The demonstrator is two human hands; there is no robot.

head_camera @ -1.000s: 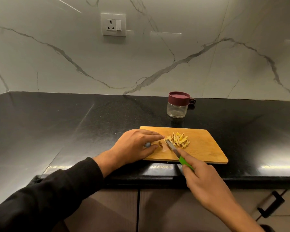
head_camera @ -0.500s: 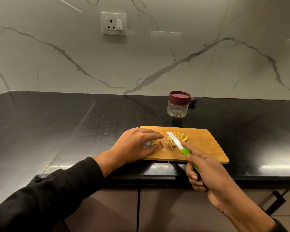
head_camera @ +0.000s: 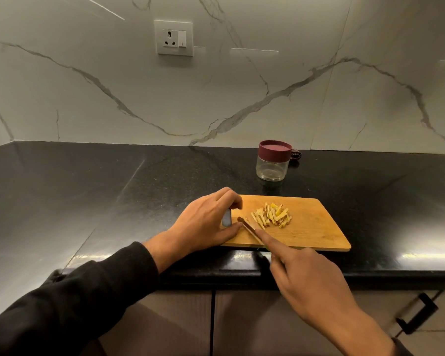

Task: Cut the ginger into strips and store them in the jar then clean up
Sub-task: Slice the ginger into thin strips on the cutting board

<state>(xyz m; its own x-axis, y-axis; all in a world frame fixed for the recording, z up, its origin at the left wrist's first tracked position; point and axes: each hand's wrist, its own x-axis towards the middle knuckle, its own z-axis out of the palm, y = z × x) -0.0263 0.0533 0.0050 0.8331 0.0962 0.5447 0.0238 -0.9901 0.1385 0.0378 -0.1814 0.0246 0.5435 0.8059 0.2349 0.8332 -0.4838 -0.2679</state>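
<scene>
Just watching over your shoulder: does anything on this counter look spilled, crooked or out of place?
Nothing stands out. The ginger strips lie in one pile on the cutting board, the lidded jar stands upright behind it, and the right hand holds the knife on the board.

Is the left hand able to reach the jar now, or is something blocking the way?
Probably yes. The left hand rests on the cutting board's left end, holding no tool, and the jar stands just beyond the board on bare counter, lid on. Only the low ginger strips lie between.
</scene>
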